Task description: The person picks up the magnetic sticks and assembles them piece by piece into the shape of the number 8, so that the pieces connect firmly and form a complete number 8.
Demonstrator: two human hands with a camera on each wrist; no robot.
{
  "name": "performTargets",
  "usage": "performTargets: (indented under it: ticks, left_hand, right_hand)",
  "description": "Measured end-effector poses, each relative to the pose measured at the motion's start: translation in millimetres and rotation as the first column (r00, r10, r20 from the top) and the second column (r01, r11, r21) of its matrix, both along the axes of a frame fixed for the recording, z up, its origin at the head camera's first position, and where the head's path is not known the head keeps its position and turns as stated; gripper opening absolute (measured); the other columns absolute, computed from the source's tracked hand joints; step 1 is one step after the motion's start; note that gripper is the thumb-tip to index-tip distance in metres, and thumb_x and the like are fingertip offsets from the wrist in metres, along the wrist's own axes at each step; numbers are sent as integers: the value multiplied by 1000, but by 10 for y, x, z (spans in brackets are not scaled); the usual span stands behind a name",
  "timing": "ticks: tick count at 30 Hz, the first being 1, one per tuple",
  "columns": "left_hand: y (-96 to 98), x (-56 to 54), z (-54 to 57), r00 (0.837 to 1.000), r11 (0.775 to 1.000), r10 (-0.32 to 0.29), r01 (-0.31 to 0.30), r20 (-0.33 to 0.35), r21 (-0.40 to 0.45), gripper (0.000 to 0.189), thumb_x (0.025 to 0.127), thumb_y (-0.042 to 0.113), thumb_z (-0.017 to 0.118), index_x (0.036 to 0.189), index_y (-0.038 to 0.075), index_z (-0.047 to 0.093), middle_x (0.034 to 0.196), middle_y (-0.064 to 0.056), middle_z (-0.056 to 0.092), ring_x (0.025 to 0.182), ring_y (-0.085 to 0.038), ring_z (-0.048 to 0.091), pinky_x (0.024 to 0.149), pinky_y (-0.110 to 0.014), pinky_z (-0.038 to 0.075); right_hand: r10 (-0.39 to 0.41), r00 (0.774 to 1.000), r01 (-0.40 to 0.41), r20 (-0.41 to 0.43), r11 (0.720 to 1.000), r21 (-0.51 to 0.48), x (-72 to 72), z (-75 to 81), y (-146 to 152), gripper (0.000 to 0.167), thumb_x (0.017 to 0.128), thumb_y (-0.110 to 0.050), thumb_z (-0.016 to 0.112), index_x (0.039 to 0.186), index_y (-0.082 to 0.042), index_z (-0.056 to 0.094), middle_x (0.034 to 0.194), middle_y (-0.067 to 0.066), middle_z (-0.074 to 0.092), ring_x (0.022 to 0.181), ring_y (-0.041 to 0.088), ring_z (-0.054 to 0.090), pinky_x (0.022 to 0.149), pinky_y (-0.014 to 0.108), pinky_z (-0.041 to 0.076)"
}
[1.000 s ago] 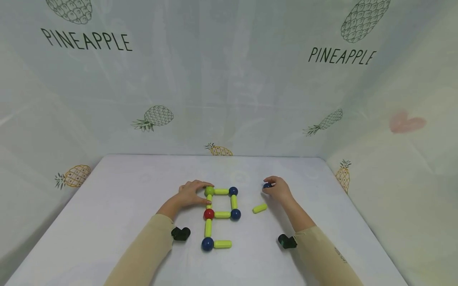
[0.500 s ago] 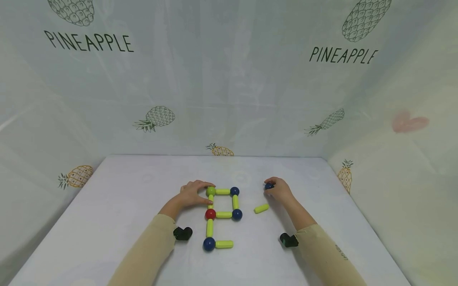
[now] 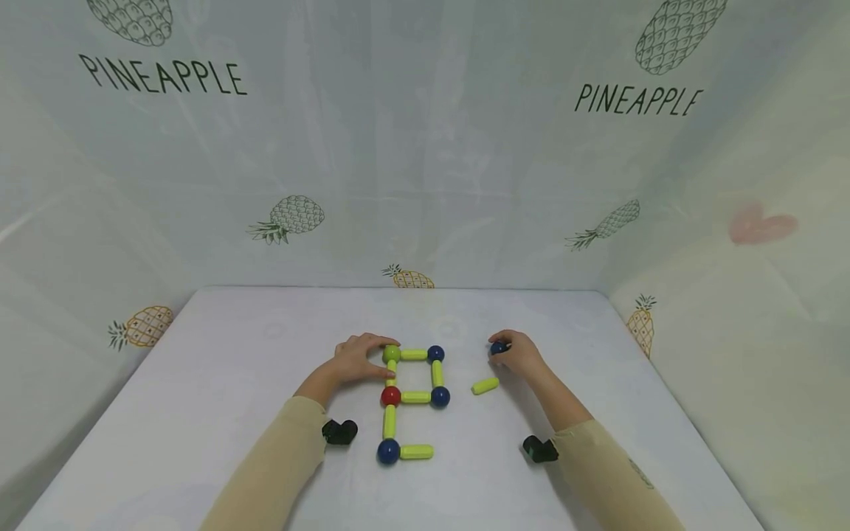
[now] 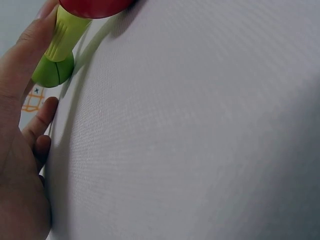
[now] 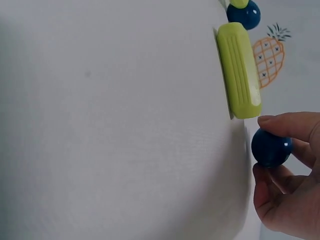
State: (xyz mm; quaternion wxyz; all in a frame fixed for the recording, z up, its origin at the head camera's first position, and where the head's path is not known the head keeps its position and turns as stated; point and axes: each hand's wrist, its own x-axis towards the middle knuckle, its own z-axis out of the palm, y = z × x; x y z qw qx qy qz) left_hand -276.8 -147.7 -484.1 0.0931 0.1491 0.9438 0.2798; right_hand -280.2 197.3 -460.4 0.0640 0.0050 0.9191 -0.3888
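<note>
My left hand (image 3: 355, 359) curves round the top left corner of a frame of balls and yellow-green rods. Its index finger lies at the green ball (image 3: 392, 355) and its thumb against the rod below. The left wrist view shows the thumb beside that rod (image 4: 67, 35), near the red ball (image 4: 95, 6). To the right, my right hand (image 3: 521, 356) pinches a loose blue ball (image 5: 271, 148) between thumb and fingers. A single yellow-green rod (image 3: 485, 386) lies on the table, just nearer to me than that hand.
The frame makes a square with blue balls (image 3: 440, 397) at its right corners. From the red ball, a rod runs down to another blue ball (image 3: 388, 451) with a rod (image 3: 417, 451) pointing right. Dark wrist devices (image 3: 340, 432) sit by both sleeves. A pineapple-print cloth (image 3: 425, 147) hangs behind the table.
The right hand has shifted very slightly on the blue ball, which shows a little more than a second ago. The left hand and the frame stay in place.
</note>
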Motion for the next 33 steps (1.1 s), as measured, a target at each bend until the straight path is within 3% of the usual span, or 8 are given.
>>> performTargets:
  ticks: [14,24,33]
  left_hand:
    - [-6,-9,-6,1000,1000,3,-3,-1,-13,67,73,51,81,133,36,57,143,-5,46,129,-32,38,102,-59,26]
    - [-13,-25,-29,1000,1000,-2,2,0,-13,67,73,53,81,134,36,57,144,-5,46,129,-32,38,102,-59,25]
    - [1,-24,-9,1000,1000,-3,3,4,-20,68,74,52,81,135,34,57,143,-7,46,128,-34,39,101,-59,26]
  right_hand:
    - [85,995,-87,46,995,41,127,109,-144,34,82,-4,74,116,-8,68,121,16,59,110,34,55,89,45,48]
    - [124,988,-125,87,992,-2,307,204,-310,32,82,-4,75,113,-10,69,111,9,61,99,27,55,82,38,50]
    - [204,976,-202,73,979,-41,449,156,-385,34,78,-1,78,111,-9,70,103,4,62,89,20,56,74,34,50]
